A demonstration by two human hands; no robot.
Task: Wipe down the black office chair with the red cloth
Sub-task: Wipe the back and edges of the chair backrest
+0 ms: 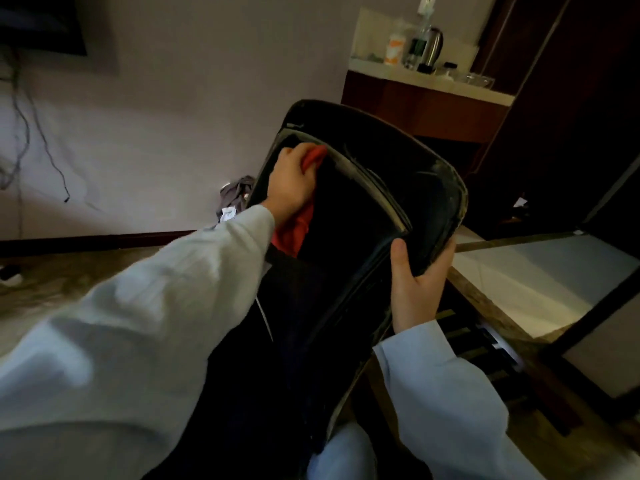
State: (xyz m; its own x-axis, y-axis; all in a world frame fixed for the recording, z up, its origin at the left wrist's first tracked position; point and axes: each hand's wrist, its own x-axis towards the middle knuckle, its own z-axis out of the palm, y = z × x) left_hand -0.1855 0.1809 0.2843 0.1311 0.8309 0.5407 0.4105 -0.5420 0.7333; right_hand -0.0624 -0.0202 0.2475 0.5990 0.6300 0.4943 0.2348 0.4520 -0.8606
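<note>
Black glossy office chair (pixel 381 188): tilted, centre frame. Left hand (pixel 294 181) clutched the crumpled red cloth (pixel 294 230) against its upper backrest. Right hand (pixel 415 282) gripped its right edge, thumb in front.

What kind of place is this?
Probably a hotel room or similar lodging: a shiny steel electric kettle stands on a pale countertop over a dark red-brown wooden cabinet, beside tall dark wooden panels.
</note>
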